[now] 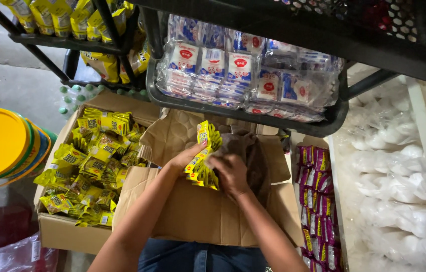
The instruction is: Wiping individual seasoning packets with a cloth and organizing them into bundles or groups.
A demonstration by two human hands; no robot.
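A strip of yellow sachets [204,160] is grasped between both hands above an open cardboard box. The fingers [195,149] of the left hand [185,157] are curled around the strip's left edge, with the thumb pressed on the printed face; the right hand [230,174] is clenched on the strip's lower right side, its knuckles turned toward the camera. The strip is held roughly upright, slightly tilted, its top end rising above both hands and its lower end hanging just below them. Behind the hands, crumpled brown paper [245,151] is seen inside the cardboard box [198,211], whose flaps are folded outward toward the person's lap. To the left, a second cardboard carton [64,231] is filled with a loose heap of yellow sachets [89,166] of the same kind. Further left, a yellow-lidded bucket [1,143] is seen on the floor. To the right of the box, a row of purple sachets [316,201] is laid along a white divider, and beyond it clear bags of white material [399,176] are piled. Above the hands, a dark wire shelf basket [243,113] is loaded with clear packs of white and blue packets [238,75], and more yellow packs [72,17] are stacked on a rack at the upper left.
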